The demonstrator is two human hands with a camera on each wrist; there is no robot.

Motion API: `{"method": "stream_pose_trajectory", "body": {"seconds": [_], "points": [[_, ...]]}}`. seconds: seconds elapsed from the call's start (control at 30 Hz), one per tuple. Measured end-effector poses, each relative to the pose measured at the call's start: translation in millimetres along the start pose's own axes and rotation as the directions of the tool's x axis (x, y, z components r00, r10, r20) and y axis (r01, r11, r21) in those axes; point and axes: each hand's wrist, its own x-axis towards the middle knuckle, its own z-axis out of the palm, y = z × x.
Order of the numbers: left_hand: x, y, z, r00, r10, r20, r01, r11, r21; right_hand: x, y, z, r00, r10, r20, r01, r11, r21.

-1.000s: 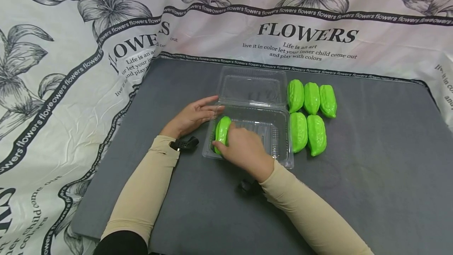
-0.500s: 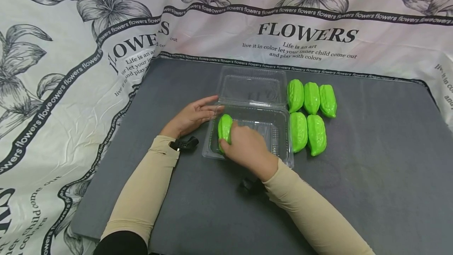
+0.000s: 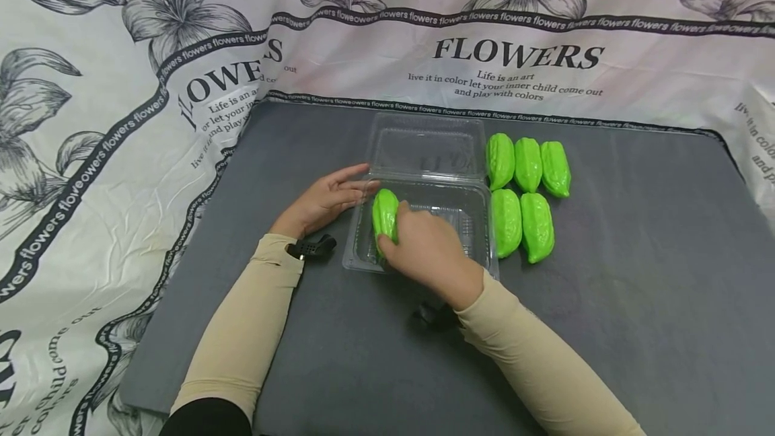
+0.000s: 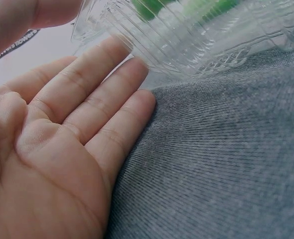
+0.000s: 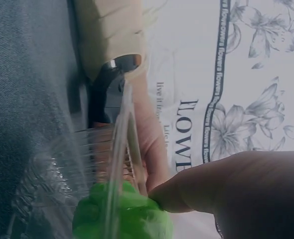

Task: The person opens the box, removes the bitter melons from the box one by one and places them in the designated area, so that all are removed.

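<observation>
My right hand (image 3: 430, 247) pinches a glossy green ridged fruit (image 3: 385, 214) at the left side of a clear plastic clamshell box (image 3: 354, 261). In the right wrist view the thumb lies at the green fruit (image 5: 147, 214), seen partly through the clear wall. My other fingers are mostly hidden in the head view. The left hand (image 3: 321, 200) stays at the box's left edge near the hinge, its fingers extended. From the left wrist view, those fingertips (image 4: 137, 64) are right against the ribbed clear wall (image 4: 172, 50), palm facing the camera.
Several matching green fruits (image 3: 529, 163) lie in two rows directly right of the box. The box's lid (image 3: 424, 143) is folded back toward the rear of the grey table (image 3: 642, 274). A flower-printed cloth (image 3: 514, 73) hangs behind and at the left.
The right hand has shifted the fruit slightly right and toward the back of the box, still pinching it. The left hand keeps its place. The head view has turned a little.
</observation>
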Motion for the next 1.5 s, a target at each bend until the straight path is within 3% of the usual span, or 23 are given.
{"method": "stream_pose_trajectory", "body": {"seconds": [0.67, 0.9, 1.5], "points": [[-6.7, 5.0, 2.2, 1.0, -0.001, -0.005, 0.001, 1.0, -0.012, -9.3, -2.2, -12.0, 1.0, -0.023, 0.003, 0.023, 1.0, 0.0], [-3.1, 5.4, 2.4, 1.0, 0.001, 0.004, -0.001, 1.0, 0.011, -14.9, -0.8, -22.3, 1.0, -0.014, -0.001, 0.014, 1.0, 0.02], [-1.7, 1.7, 2.0, 1.0, 0.018, 0.011, -0.018, 1.0, -0.003, -38.2, 20.1, -30.0, 0.999, 0.016, -0.037, -0.015, 1.0, 0.017]]}}
